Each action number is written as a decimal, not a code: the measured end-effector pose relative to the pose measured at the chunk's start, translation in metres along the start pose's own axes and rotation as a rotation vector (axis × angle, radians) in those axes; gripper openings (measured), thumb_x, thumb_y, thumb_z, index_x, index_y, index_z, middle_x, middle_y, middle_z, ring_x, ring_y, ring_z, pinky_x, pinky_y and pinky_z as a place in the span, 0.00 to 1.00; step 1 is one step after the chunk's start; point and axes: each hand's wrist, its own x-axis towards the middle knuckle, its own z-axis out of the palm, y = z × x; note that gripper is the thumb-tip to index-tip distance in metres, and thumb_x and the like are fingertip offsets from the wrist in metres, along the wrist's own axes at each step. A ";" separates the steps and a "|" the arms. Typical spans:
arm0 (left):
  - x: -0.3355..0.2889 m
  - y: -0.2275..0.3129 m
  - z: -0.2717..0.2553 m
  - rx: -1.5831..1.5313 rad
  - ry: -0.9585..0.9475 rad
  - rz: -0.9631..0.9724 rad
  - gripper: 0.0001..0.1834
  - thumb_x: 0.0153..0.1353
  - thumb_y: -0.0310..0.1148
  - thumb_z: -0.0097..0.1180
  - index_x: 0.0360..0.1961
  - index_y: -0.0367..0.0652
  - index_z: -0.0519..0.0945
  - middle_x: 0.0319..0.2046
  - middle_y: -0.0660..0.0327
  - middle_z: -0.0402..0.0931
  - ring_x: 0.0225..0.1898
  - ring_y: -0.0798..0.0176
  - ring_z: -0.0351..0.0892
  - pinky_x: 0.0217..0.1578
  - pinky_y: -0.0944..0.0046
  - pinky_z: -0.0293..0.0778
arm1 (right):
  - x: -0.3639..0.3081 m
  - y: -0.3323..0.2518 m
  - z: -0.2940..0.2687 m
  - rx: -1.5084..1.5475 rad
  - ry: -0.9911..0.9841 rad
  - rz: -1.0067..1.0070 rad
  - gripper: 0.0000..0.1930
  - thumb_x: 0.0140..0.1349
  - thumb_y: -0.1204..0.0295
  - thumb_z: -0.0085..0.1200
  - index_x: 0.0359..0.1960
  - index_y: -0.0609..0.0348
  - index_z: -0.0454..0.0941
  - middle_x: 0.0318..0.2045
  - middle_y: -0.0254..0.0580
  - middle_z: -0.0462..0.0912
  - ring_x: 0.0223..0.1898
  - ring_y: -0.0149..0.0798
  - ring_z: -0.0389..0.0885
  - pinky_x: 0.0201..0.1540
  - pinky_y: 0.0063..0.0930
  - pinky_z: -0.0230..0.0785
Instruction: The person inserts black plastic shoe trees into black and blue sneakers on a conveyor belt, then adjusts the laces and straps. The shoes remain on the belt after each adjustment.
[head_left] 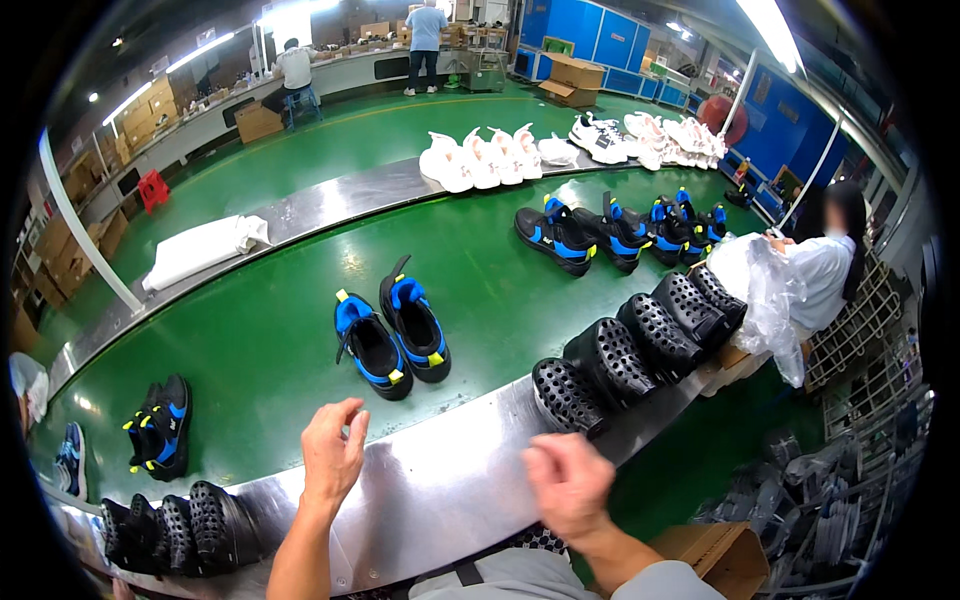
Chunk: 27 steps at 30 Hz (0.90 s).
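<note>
My left hand (335, 452) hovers over the metal ledge with thumb and bent fingers apart, holding nothing. Just beyond it, a pair of black-and-blue shoes, a left one (372, 345) and a right one (417, 328), stands on the green belt, toes pointing toward me and yellow tabs showing. Neither hand touches them. Above the ledge's right part is my right hand (570, 482), slightly blurred, its fingers curled and their inner side hidden. Nearest to it, a black perforated clog (568, 395) leads a row of several similar clogs along the ledge.
More black clogs (222, 525) sit at the ledge's left end. Other dark blue-trimmed shoes (555, 237) stand along the belt. White shoes (480, 160) line the far metal ledge (330, 200). At right, a person (815, 275) sits beside clear plastic bags (770, 290); a cardboard box (715, 558) is below.
</note>
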 end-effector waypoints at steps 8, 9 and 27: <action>-0.023 0.025 0.031 -0.244 -0.152 0.026 0.10 0.61 0.25 0.65 0.44 0.38 0.84 0.34 0.51 0.83 0.34 0.50 0.84 0.37 0.57 0.79 | 0.018 0.008 -0.050 -0.653 -0.062 0.057 0.30 0.54 0.61 0.73 0.55 0.64 0.78 0.27 0.38 0.74 0.29 0.43 0.77 0.31 0.38 0.72; -0.023 0.029 0.034 -0.245 -0.160 0.036 0.10 0.61 0.26 0.65 0.44 0.38 0.84 0.34 0.51 0.83 0.34 0.50 0.84 0.37 0.57 0.79 | 0.017 0.014 -0.049 -0.683 -0.065 0.055 0.29 0.54 0.61 0.73 0.54 0.64 0.78 0.28 0.38 0.75 0.30 0.43 0.77 0.31 0.38 0.72; 0.000 0.077 0.064 -1.622 -0.533 -0.512 0.59 0.53 0.33 0.77 0.79 0.45 0.48 0.62 0.50 0.74 0.63 0.54 0.76 0.64 0.50 0.72 | 0.028 -0.032 -0.012 0.127 -0.324 0.248 0.15 0.61 0.73 0.70 0.45 0.70 0.81 0.29 0.36 0.82 0.28 0.23 0.78 0.31 0.19 0.72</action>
